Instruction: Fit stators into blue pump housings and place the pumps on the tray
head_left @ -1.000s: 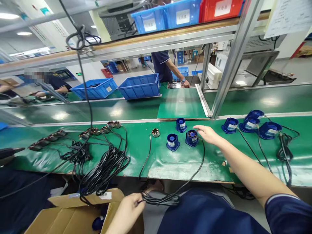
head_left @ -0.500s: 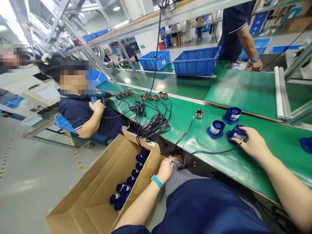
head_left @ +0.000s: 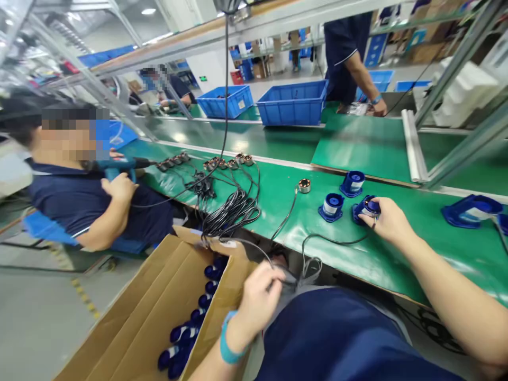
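- Gripping with the right hand (head_left: 389, 219), thumb and fingers bent round the side, a dark blue, cup-shaped plastic housing (head_left: 361, 212) with a pale label and copper-coloured metal at the top; standing on the glossy green work mat (head_left: 428, 211).
- Trailing from beside the right hand across the mat, then looping down past the front edge towards the lap: a thin black cable (head_left: 349, 243).
- Curled round cable above the lap, close to the box, with the left hand (head_left: 259, 292); too blurred at the fingertips to tell which strand.
- Just beside the gripped housing, two similar labelled housings: one on the left (head_left: 331, 207), one behind (head_left: 353, 184).
- Farther left, a copper-and-silver ring-shaped coil (head_left: 304, 185) with a black lead running to the mat's front edge.
- Beyond that, a heap of looped black cables (head_left: 234, 211) with a row of ring coils (head_left: 228, 163) behind.
- Well to the right, more dark blue housings (head_left: 472, 210).
- Below the mat on the left, an open brown cardboard box (head_left: 119, 317) with many dark blue housings inside.
- Seated at far left, a co-worker (head_left: 75, 196) holding a blue power driver (head_left: 117, 169).
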`<state>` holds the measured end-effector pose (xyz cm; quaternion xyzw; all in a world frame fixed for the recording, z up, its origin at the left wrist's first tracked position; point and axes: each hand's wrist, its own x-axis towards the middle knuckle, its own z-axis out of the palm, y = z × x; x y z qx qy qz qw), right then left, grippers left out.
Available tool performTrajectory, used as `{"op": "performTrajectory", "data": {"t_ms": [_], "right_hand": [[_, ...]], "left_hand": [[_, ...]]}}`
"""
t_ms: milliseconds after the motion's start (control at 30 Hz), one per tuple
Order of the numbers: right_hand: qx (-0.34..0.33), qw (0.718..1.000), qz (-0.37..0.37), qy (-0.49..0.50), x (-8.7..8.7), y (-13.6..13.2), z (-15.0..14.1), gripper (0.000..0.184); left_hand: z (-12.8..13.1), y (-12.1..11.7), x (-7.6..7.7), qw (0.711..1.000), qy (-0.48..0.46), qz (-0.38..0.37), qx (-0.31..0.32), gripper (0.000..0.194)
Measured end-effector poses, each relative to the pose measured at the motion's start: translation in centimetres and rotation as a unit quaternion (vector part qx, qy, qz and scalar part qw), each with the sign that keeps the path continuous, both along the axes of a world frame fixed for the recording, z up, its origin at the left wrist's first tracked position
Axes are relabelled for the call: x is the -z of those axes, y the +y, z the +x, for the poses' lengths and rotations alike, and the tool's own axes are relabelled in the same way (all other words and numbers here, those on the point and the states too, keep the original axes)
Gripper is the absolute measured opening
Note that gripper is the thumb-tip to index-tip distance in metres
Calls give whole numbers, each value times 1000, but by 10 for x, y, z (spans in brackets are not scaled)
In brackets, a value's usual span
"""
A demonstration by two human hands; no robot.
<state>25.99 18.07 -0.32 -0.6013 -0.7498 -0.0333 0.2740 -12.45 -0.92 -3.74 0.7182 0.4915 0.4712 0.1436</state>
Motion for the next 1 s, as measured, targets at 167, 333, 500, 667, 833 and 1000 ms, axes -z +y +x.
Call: {"op": "performTrajectory", "data": {"t_ms": [167,333,500,667,833,1000], "right_hand": [[70,980,181,52,-21,-18,11,52],[62,998,5,11,-10,-16,35,50],[131,987,87,17,-10,-21,60,55],[107,992,-50,-50,-2,-13,82,46],[135,971,-147,-130,-36,11,126,40],[178,978,-11,-108,-66,6,108,29]], "left_hand": [[64,-3,29,946,-114,-264,152,16],[83,19,35,880,-209,-389,172,11],[86,28,29,846,-159,-444,247,18],[126,19,2,797,-134,-409,424,19],[172,13,-21,830,-91,-167,524,51],[126,51,3,952,-99,-102,269,39]]}}
